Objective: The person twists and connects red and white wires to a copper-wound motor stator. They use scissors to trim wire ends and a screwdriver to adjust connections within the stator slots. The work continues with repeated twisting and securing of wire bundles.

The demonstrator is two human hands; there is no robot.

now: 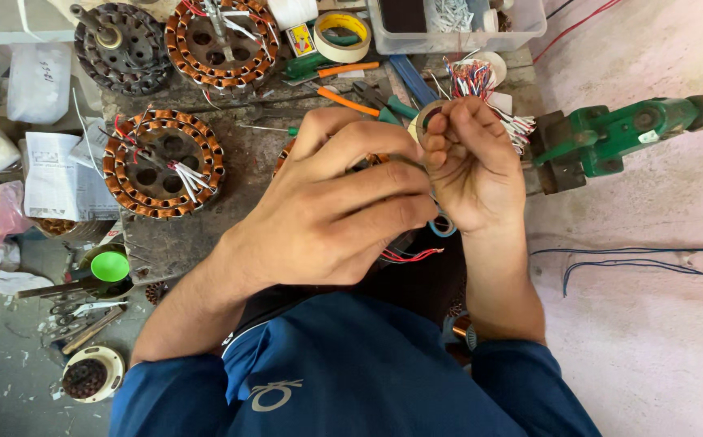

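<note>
Our left hand [331,206] arches over the stator [367,162], grip unclear; right hand [473,166] pinches tape roll [426,120]; bare floor right.

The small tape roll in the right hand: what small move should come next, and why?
Probably peel a short strip from the small tape roll. The right hand pinches it at its fingers, and the left hand meets them there, above a copper-wound stator that the hands mostly hide. Whether a strip is already free cannot be told.

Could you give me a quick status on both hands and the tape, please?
Right hand pinching small tape roll. Left hand closed over wound stator, mostly hidden. Green vise close right.
</note>
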